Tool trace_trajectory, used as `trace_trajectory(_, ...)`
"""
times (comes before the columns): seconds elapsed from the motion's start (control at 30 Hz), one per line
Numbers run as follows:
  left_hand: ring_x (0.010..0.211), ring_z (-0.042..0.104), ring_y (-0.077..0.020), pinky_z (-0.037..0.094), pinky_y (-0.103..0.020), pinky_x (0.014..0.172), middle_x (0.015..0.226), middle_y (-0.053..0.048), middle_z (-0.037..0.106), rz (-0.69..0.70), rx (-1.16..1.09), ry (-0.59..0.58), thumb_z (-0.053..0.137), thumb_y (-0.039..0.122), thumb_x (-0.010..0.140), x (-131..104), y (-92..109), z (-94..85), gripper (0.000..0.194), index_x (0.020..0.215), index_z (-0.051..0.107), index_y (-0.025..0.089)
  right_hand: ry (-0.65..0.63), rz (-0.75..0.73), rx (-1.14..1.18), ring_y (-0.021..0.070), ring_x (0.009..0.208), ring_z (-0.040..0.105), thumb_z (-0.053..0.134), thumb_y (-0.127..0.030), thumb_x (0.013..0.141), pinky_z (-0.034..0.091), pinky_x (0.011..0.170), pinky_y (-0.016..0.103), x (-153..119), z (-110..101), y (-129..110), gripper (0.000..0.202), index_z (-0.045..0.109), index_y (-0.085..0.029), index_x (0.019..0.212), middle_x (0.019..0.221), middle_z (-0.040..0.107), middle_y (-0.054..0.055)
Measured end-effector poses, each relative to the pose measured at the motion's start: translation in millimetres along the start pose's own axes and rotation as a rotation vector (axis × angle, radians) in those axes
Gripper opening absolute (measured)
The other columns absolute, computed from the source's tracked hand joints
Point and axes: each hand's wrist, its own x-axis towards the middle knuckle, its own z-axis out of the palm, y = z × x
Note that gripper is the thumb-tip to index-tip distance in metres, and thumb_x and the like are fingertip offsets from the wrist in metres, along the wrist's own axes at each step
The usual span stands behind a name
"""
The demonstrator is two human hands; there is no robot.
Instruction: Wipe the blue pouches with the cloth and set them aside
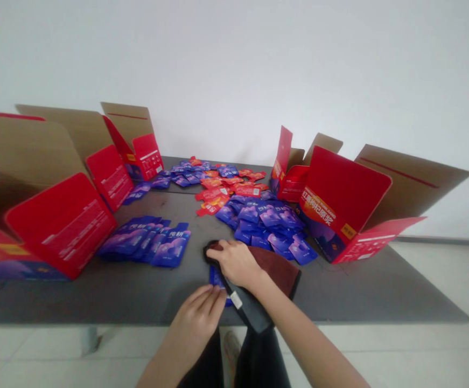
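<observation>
My right hand (236,262) grips the black edge of a folded brown-and-black cloth (277,267) with a small white label; its exact kind is unclear. Partly under that cloth lies a blue sachet (217,277) near the table's front edge. The fingers of my left hand (202,312) are pinched together at the sachet's near left side. To the left, several blue sachets (170,247) lie overlapped in a row. Beyond my right hand spreads a loose heap of blue sachets (266,218).
Red sachets (214,202) and more blue ones lie toward the back of the grey table (339,302). Open red cartons with raised flaps stand at the left (64,226), back left (147,156), right (339,205) and back right (294,183). A white wall (226,70) rises behind.
</observation>
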Motion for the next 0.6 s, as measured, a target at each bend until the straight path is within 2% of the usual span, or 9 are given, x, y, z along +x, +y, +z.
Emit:
trace_trajectory(0.1, 0.085, 0.064, -0.0172, 0.051, -0.031, 0.082, 0.093, -0.009, 0.068, -0.014, -0.020, -0.015, 0.030, -0.003, 0.076, 1, -1, -0.2, 0.041, 0.099, 0.060, 0.011, -0.016, 0.073, -0.024, 0.0182, 0.080, 0.055, 0.032, -0.021, 0.086, 0.039, 0.065, 0.028, 24, 3, 11, 0.033, 0.049, -0.031, 0.112, 0.098, 0.056, 0.007)
trace_trajectory(0.17, 0.083, 0.064, -0.0174, 0.051, -0.032, 0.081, 0.092, -0.009, 0.068, -0.041, -0.043, -0.029, 0.030, -0.004, 0.075, -1, -2, 1.5, 0.041, 0.099, 0.060, 0.012, -0.005, 0.094, -0.024, 0.0188, 0.081, 0.055, 0.032, -0.019, 0.085, 0.039, 0.065, 0.028, 30, 0, 12, 0.034, 0.049, -0.030, 0.113, 0.098, 0.056, 0.008)
trace_trajectory(0.27, 0.082, 0.064, -0.0176, 0.051, -0.033, 0.081, 0.091, -0.009, 0.068, -0.081, -0.094, -0.032, 0.033, -0.004, 0.076, -4, -2, 6.0, 0.039, 0.099, 0.060, 0.012, 0.044, 0.117, -0.020, 0.0188, 0.083, 0.053, 0.031, -0.017, 0.085, 0.038, 0.068, 0.028, 16, -13, 6, 0.035, 0.047, -0.030, 0.114, 0.100, 0.055, 0.006)
trace_trajectory(0.4, 0.081, 0.064, -0.0188, 0.051, -0.034, 0.081, 0.088, -0.011, 0.068, -0.099, -0.100, -0.031, 0.037, -0.003, 0.075, -7, -1, 9.4, 0.033, 0.094, 0.061, 0.011, 0.136, 0.062, 0.023, 0.0180, 0.082, 0.049, 0.034, -0.019, 0.086, 0.036, 0.070, 0.029, -23, -28, -12, 0.029, 0.050, -0.030, 0.107, 0.099, 0.054, 0.004)
trace_trajectory(0.5, 0.080, 0.064, -0.0198, 0.051, -0.035, 0.081, 0.083, -0.011, 0.068, -0.100, -0.064, -0.066, 0.038, -0.003, 0.073, -5, 2, 6.4, 0.031, 0.088, 0.061, 0.010, 0.057, -0.042, 0.047, 0.0176, 0.079, 0.049, 0.038, -0.022, 0.085, 0.036, 0.068, 0.028, -38, -23, -20, 0.022, 0.054, -0.030, 0.098, 0.093, 0.055, 0.003)
trace_trajectory(0.6, 0.081, 0.064, -0.0194, 0.050, -0.034, 0.081, 0.086, -0.011, 0.068, -0.059, -0.030, -0.062, 0.036, -0.003, 0.073, 0, 2, 1.0, 0.033, 0.091, 0.061, 0.010, 0.008, -0.047, 0.030, 0.0180, 0.080, 0.050, 0.038, -0.024, 0.086, 0.036, 0.067, 0.029, -26, -9, -16, 0.021, 0.054, -0.029, 0.098, 0.094, 0.055, 0.004)
